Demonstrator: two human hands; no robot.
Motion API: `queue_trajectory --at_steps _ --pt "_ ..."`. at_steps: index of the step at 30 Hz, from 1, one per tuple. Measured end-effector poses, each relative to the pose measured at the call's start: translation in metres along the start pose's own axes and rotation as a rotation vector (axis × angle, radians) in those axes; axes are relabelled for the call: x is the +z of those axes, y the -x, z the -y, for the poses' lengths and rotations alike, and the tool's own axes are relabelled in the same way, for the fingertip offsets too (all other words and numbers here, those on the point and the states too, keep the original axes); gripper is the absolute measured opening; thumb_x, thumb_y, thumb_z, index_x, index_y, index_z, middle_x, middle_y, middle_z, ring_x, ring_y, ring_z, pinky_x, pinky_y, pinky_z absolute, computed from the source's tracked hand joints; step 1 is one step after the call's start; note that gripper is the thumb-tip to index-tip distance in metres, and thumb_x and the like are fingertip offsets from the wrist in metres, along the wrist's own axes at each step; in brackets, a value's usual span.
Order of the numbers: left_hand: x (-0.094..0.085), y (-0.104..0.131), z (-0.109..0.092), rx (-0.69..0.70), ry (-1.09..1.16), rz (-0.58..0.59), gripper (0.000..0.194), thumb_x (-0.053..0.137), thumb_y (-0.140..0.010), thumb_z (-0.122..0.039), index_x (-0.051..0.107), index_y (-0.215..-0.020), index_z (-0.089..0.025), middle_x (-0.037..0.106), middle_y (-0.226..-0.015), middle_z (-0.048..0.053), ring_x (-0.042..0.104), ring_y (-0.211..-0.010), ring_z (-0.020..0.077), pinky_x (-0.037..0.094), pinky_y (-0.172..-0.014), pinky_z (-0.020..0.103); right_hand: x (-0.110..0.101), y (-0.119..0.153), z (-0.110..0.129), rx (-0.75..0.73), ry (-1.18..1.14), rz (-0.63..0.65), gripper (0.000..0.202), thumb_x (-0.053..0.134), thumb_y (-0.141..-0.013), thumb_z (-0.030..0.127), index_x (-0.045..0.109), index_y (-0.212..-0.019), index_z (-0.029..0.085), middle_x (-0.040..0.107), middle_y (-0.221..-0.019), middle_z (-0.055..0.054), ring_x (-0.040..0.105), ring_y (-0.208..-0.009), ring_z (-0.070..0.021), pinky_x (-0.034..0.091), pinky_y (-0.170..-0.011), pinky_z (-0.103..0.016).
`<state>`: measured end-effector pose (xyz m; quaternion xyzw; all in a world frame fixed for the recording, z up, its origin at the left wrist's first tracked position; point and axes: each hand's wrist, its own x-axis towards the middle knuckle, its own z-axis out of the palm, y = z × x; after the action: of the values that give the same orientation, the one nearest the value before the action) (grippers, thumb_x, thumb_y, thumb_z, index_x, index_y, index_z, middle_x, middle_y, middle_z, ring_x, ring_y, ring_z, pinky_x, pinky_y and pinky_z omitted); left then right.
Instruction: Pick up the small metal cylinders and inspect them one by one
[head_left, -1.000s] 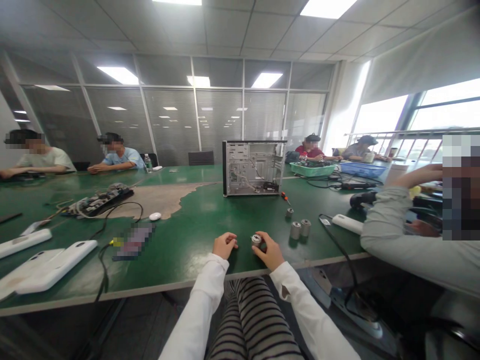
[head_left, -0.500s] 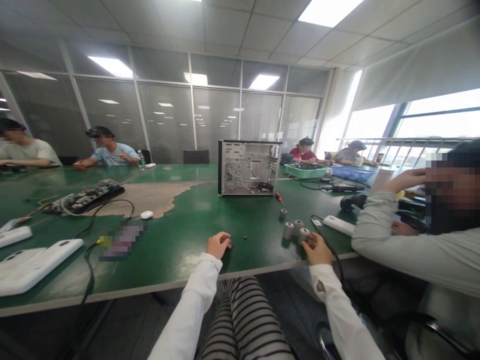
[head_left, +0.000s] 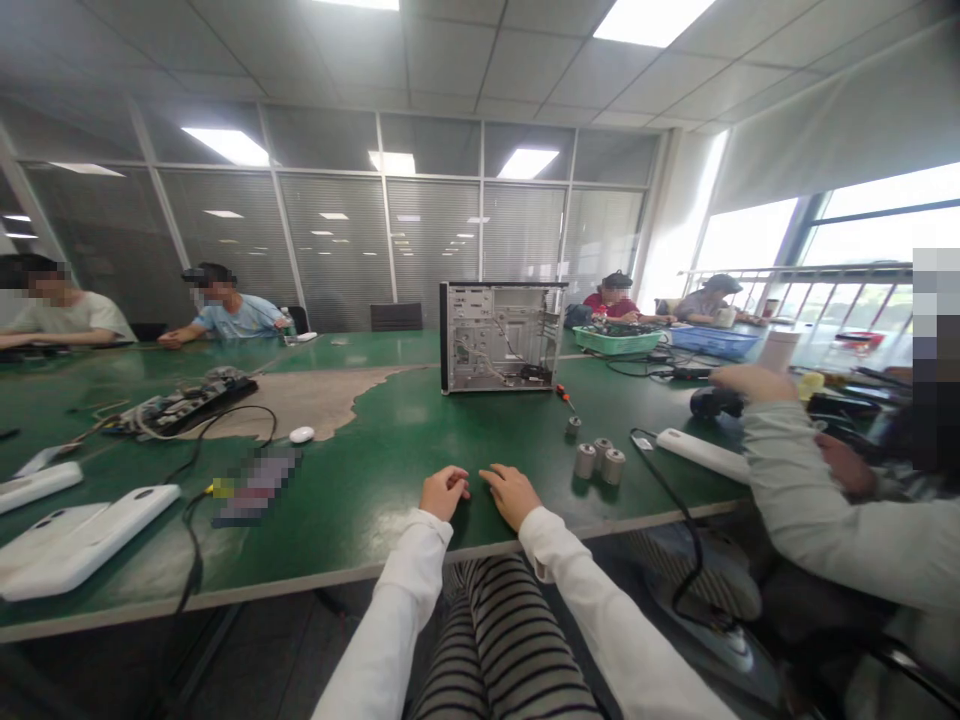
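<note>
Your L hand (head_left: pixel 445 493) is half-curled, can't tell if it's gripping; R hand (head_left: pixel 514 496) loosely open. Both are on near side of PC case (head_left: pixel 504 345); three metal cylinders (head_left: pixel 601 453) stand upright, near-right of it, R hand closer.

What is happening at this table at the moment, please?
A person's right hand is palm down over the green table, beside the loosely curled left hand; whether either holds anything small is unclear. Four metal cylinders stand off to the right, three of them grouped, and an open computer case stands behind, near a screwdriver.
</note>
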<state>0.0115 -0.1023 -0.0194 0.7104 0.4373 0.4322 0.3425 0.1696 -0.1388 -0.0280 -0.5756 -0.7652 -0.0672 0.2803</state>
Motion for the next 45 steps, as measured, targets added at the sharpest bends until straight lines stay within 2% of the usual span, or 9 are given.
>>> queue_trajectory --at_steps 3,7,15,19,23,29,41,43,45 --pt "0.0 0.0 0.001 0.009 -0.008 0.003 0.015 0.046 -0.064 -0.013 0.057 -0.074 -0.016 0.062 -0.061 -0.001 0.059 -0.051 0.0105 0.047 -0.057 0.023 0.001 -0.006 0.002 -0.022 -0.002 0.021 0.03 0.038 -0.072 0.006 0.061 -0.082 0.023 0.059 -0.086 -0.005 0.049 -0.085 -0.0164 0.039 -0.074 -0.027" --pt "-0.001 -0.001 0.003 0.017 -0.005 0.011 0.014 0.046 -0.065 -0.015 0.057 -0.074 -0.016 0.062 -0.062 -0.001 0.059 -0.052 0.0108 0.047 -0.058 0.023 -0.013 0.014 -0.015 -0.001 -0.004 -0.017 0.028 0.036 -0.073 0.007 0.059 -0.081 0.022 0.059 -0.083 -0.004 0.05 -0.082 -0.0155 0.039 -0.071 -0.025" --pt "-0.002 -0.002 0.002 0.029 -0.026 0.019 0.014 0.046 -0.066 -0.018 0.057 -0.074 -0.018 0.062 -0.062 -0.001 0.06 -0.054 0.0111 0.046 -0.059 0.023 -0.097 0.054 -0.112 0.478 0.141 -0.525 0.018 0.043 -0.073 0.03 0.054 -0.082 0.019 0.059 -0.071 -0.003 0.052 -0.065 -0.0153 0.036 -0.059 -0.025" --pt "-0.002 -0.002 0.002 0.029 -0.019 0.018 0.014 0.046 -0.065 -0.019 0.057 -0.074 -0.017 0.063 -0.062 -0.001 0.06 -0.053 0.0114 0.046 -0.059 0.023 -0.119 0.052 -0.14 0.577 0.29 -0.412 0.013 0.046 -0.07 0.029 0.055 -0.074 0.02 0.059 -0.068 -0.001 0.05 -0.062 -0.0147 0.03 -0.053 -0.024" --pt "-0.003 -0.002 0.001 0.022 -0.014 0.028 0.015 0.046 -0.065 -0.019 0.057 -0.074 -0.016 0.063 -0.062 0.0 0.06 -0.053 0.012 0.046 -0.059 0.024 -0.12 0.045 -0.139 0.602 0.339 -0.243 0.013 0.045 -0.072 0.028 0.055 -0.074 0.021 0.059 -0.075 -0.001 0.05 -0.066 -0.0137 0.027 -0.051 -0.023" --pt "-0.003 -0.001 -0.001 0.013 -0.028 0.03 0.015 0.046 -0.066 -0.018 0.057 -0.075 -0.016 0.063 -0.062 0.0 0.06 -0.054 0.0118 0.046 -0.059 0.023 -0.121 0.038 -0.137 0.647 0.381 -0.145 0.015 0.042 -0.074 0.029 0.055 -0.077 0.022 0.059 -0.078 -0.002 0.051 -0.069 -0.0146 0.026 -0.051 -0.023" --pt "-0.003 0.002 -0.002 0.025 -0.014 0.02 0.013 0.045 -0.066 -0.016 0.056 -0.073 -0.016 0.061 -0.061 -0.001 0.059 -0.052 0.0114 0.047 -0.057 0.023 -0.121 0.039 -0.142 0.606 0.373 -0.082 0.017 0.042 -0.073 0.028 0.058 -0.077 0.023 0.058 -0.081 -0.002 0.052 -0.071 -0.0157 0.03 -0.053 -0.024" --pt "-0.003 0.005 -0.009 0.059 -0.03 -0.024 0.014 0.044 -0.067 -0.015 0.056 -0.074 -0.015 0.061 -0.062 0.0 0.058 -0.051 0.011 0.047 -0.056 0.024 -0.12 0.039 -0.144 0.583 0.36 -0.098 0.019 0.042 -0.073 0.029 0.059 -0.076 0.023 0.059 -0.08 -0.003 0.052 -0.072 -0.0165 0.033 -0.056 -0.025" --pt "-0.005 0.014 -0.027 0.159 -0.064 -0.177 0.019 0.042 -0.067 -0.012 0.055 -0.08 -0.016 0.061 -0.068 0.001 0.057 -0.054 0.0104 0.047 -0.057 0.024 -0.117 0.041 -0.145 0.528 0.363 -0.16 0.02 0.042 -0.072 0.03 0.059 -0.077 0.021 0.058 -0.082 -0.004 0.052 -0.076 -0.0179 0.036 -0.061 -0.026"
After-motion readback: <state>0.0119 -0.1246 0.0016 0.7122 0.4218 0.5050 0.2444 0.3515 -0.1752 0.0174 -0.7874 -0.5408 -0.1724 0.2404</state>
